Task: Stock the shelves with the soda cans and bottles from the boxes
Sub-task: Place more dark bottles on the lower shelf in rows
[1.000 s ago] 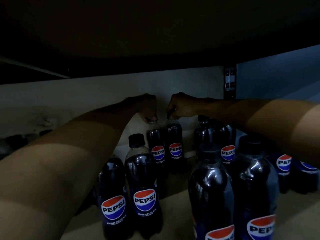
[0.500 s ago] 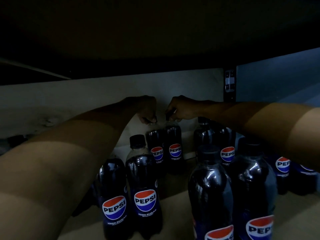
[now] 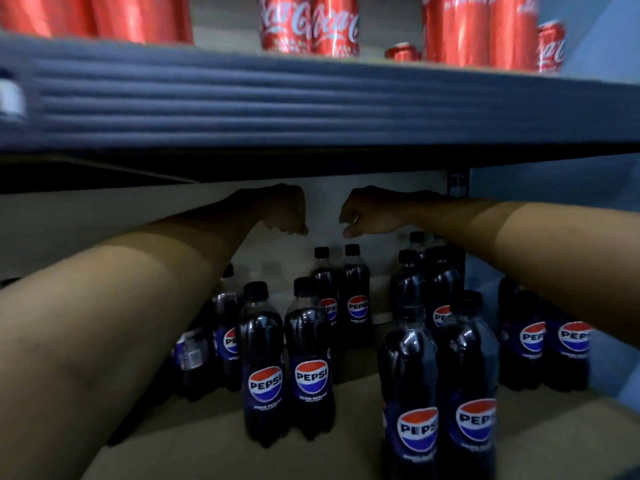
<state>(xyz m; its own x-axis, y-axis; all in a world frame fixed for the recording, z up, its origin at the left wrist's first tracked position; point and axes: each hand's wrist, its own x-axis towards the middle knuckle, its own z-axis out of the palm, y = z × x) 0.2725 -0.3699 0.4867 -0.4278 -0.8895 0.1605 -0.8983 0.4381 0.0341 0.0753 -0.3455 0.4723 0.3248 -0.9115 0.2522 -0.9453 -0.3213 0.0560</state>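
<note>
Both hands, left hand (image 3: 285, 211) and right hand (image 3: 370, 213), hang with fingers curled, gripping nothing, above two bottles (image 3: 341, 296) at the shelf (image 3: 214, 455) back; red cans (image 3: 308, 26) stand overhead.

Pale back panel (image 3: 104, 230), dim and in shadow. Slotted metal upright (image 3: 459, 183) at its right edge. Blue wall (image 3: 554, 181) just beyond.

Both forearms bare, no sleeves, gloves, watch or rings visible on left hand (image 3: 289, 211) or right hand (image 3: 369, 213).
</note>
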